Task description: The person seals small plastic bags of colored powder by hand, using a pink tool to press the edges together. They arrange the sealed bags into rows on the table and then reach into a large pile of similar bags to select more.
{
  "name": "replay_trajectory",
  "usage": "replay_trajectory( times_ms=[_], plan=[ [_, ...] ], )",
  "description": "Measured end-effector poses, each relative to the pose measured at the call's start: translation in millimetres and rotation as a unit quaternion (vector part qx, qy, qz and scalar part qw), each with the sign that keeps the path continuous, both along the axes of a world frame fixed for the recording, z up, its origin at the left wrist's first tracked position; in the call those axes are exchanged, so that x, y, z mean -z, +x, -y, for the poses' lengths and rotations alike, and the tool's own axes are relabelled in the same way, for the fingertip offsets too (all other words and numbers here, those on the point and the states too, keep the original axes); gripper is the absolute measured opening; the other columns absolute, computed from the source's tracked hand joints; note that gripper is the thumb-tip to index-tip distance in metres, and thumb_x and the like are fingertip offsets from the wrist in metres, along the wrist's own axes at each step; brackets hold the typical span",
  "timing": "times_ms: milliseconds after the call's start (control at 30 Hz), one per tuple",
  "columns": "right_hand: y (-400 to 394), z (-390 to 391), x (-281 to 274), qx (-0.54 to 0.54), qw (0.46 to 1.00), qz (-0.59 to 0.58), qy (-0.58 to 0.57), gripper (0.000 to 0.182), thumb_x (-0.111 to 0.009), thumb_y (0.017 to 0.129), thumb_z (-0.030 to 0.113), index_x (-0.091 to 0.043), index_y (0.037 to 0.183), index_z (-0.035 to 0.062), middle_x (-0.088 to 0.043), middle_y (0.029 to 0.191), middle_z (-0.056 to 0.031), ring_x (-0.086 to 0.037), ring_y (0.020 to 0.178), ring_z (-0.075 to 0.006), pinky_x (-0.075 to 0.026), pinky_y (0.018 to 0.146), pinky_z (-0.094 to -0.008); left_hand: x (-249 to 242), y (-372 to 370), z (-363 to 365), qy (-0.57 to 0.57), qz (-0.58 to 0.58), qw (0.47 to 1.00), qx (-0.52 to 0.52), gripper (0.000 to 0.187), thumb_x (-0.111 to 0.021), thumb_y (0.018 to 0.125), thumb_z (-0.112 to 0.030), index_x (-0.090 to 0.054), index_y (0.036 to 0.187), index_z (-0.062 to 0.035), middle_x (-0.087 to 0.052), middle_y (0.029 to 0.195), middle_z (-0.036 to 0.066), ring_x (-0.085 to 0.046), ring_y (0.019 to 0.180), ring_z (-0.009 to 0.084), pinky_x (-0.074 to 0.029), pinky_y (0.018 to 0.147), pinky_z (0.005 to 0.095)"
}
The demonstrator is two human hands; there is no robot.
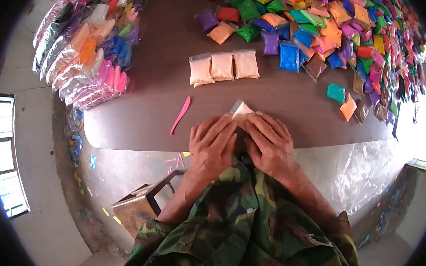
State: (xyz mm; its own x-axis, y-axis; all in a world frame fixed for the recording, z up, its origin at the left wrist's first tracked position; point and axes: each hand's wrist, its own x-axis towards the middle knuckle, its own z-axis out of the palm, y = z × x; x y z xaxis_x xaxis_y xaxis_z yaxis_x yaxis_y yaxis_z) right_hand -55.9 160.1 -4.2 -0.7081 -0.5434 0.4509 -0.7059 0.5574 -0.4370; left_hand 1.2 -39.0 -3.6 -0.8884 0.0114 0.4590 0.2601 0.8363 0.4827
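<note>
Desk [150,75]: dark brown, front corner rounded. Left hand [213,145] and right hand [271,142]: fingers closed on one pale packet [242,113]. Windows [7,157] in left wall.

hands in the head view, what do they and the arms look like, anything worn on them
The left hand and right hand are bare, with no gloves, rings or watch showing. The forearms are uncovered up to the camouflage sleeves, patterned in green, brown and black.
</note>
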Motion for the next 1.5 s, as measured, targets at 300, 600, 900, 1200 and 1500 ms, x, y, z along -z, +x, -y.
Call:
replay_trajectory(
  times_ms=[300,600,900,1200,1500],
  plan=[
    [-3.0,3.2,-13.7,-0.019,0.999,0.009,0.037,0.047,-0.081,0.088,0.016,-0.073,0.133,0.0043,-0.063,0.147,-0.0077,-0.059,0.139,-0.0289,-0.048,0.112,-0.0488,-14.0,10.9,74.7,-0.064,0.039,0.971,-0.227,0.021,-0.082,0.094,-0.013,-0.078,0.112,-0.0019,-0.074,0.121,0.013,-0.067,0.111,0.0356,-0.055,0.097,0.0466],
    [-7.5,16.3,-14.3,-0.049,0.997,-0.003,0.066,0.044,-0.081,0.09,0.016,-0.074,0.132,0.0036,-0.067,0.145,-0.0093,-0.061,0.138,-0.0278,-0.048,0.114,-0.0494,-13.9,4.3,87.7,0.006,0.115,0.973,-0.201,0.012,-0.081,0.093,-0.01,-0.076,0.1,-0.0013,-0.071,0.1,0.011,-0.068,0.096,0.032,-0.053,0.087,0.0436],
    [-10.0,18.3,-10.5,-0.043,0.998,-0.014,0.033,0.041,-0.08,0.087,0.008,-0.076,0.127,0.0044,-0.069,0.139,-0.007,-0.064,0.134,-0.0274,-0.052,0.107,-0.0468,-9.2,5.8,78.9,-0.037,0.08,0.984,-0.152,0.024,-0.073,0.096,0.0,-0.067,0.119,-0.0026,-0.069,0.097,0.013,-0.068,0.091,0.035,-0.054,0.083,0.0474],
    [-5.8,12.0,-6.5,-0.021,0.999,-0.013,0.03,0.037,-0.079,0.085,0.003,-0.077,0.121,0.0061,-0.067,0.132,-0.0029,-0.066,0.126,-0.0256,-0.052,0.093,-0.0425,-22.8,-0.7,33.9,0.124,0.121,0.98,-0.099,0.016,-0.068,0.095,0.004,-0.071,0.11,-0.0015,-0.071,0.096,0.016,-0.072,0.077,0.0306,-0.057,0.07,0.039],
    [-8.8,13.1,1.7,-0.014,1.0,-0.015,-0.001,0.04,-0.079,0.077,0.005,-0.078,0.117,0.0075,-0.065,0.132,-0.0025,-0.066,0.123,-0.025,-0.053,0.09,-0.0425,-13.0,-10.0,-3.8,0.103,0.126,0.985,-0.056,0.013,-0.074,0.092,0.001,-0.068,0.102,-0.0047,-0.073,0.086,0.015,-0.073,0.075,0.0382,-0.055,0.064,0.0441]
  ],
)
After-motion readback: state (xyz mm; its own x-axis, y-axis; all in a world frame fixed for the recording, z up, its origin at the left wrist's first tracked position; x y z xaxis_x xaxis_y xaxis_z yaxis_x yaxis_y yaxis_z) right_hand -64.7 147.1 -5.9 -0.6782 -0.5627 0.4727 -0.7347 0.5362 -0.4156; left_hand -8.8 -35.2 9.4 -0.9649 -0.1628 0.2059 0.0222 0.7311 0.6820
